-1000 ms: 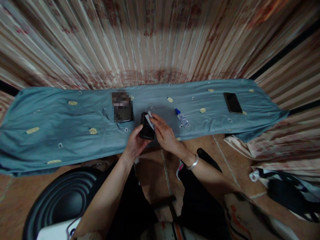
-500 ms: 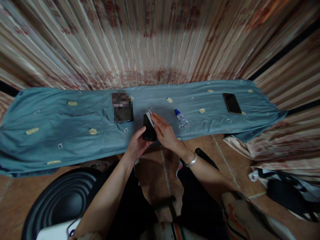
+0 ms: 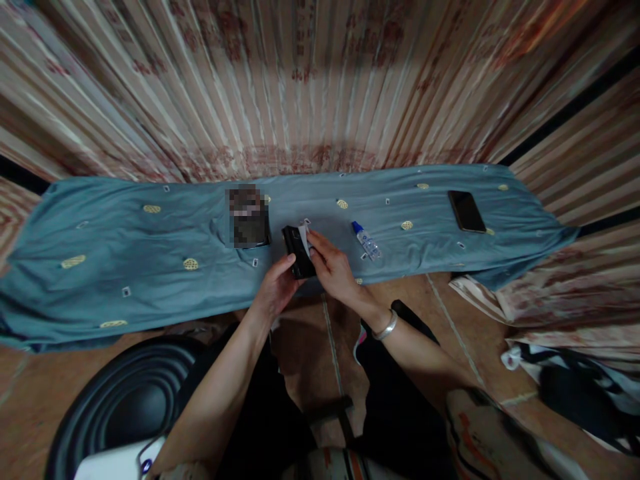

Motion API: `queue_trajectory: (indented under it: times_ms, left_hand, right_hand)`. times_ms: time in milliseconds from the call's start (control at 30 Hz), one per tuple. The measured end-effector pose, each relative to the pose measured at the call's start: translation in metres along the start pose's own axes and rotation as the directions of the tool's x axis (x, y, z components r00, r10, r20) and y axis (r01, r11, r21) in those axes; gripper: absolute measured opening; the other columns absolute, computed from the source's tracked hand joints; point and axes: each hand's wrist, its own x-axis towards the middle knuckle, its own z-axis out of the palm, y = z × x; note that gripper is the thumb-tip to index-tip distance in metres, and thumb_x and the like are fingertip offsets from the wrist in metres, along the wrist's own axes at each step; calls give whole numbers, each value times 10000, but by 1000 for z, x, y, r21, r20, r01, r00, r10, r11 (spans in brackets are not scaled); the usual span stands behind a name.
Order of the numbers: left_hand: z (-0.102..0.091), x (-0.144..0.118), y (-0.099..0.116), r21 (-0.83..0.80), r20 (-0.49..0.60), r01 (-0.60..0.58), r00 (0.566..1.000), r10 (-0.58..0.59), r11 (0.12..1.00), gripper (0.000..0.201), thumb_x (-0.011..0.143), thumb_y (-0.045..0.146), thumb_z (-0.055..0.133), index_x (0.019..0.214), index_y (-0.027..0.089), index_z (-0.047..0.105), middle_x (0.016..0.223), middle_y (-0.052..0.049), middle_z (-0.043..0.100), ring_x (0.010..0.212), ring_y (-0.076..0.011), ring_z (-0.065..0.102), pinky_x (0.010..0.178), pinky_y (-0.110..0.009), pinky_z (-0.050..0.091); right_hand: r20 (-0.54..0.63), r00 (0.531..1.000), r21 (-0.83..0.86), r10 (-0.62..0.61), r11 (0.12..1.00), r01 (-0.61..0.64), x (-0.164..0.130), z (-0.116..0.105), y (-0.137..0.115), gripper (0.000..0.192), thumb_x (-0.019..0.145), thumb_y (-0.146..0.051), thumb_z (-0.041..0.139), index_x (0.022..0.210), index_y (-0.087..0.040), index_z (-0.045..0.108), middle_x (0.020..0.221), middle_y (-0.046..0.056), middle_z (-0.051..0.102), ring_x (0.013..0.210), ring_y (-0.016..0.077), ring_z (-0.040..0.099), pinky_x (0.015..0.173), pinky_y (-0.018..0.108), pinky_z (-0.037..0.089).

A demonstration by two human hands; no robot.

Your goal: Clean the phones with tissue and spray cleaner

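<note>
My left hand grips a flat black rectangular object from below and the left, thumb along its edge. Its exact kind I cannot make out. With closed fingers, my right hand holds a small white wipe against the object's upper right face. A clear bottle with a blue cap lies on the cloth to the right of my hands. On the left, a dark item blurred by pixels sits on the same cloth.
A teal patterned cloth covers the long table. A dark phone lies near its right end. Curtains hang behind. At lower left are a round black ridged stool and a white device. A dark bag lies at right.
The black object has turned slightly in my left hand, showing more of its upper face. My right hand and the wipe have shifted a little right. The view has moved slightly.
</note>
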Motion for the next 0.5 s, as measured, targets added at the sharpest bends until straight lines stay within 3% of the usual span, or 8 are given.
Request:
queue_trajectory:
  times_ms: [233,500]
  left_hand:
    - [1,3,5,-5,-4,-29,1000,29,1000,205,802,200,654,992,177,730,923,-29,763,891,-171,689,836,-287,526]
    - [-5,8,11,-64,-92,-53,995,47,997,146,825,221,633,911,161,734,924,-48,766,891,-174,692,803,-267,526]
  right_hand:
    - [36,998,-8,-48,999,48,-4,-2,-5,423,967,-212,415,1350,-210,594,1390,81,617,1328,194,551,1140,387,440]
    - [103,992,-28,-73,997,76,-14,-3,-11,412,986,-217,405,1353,-219,592,1400,93,606,1327,208,552,1150,410,432]
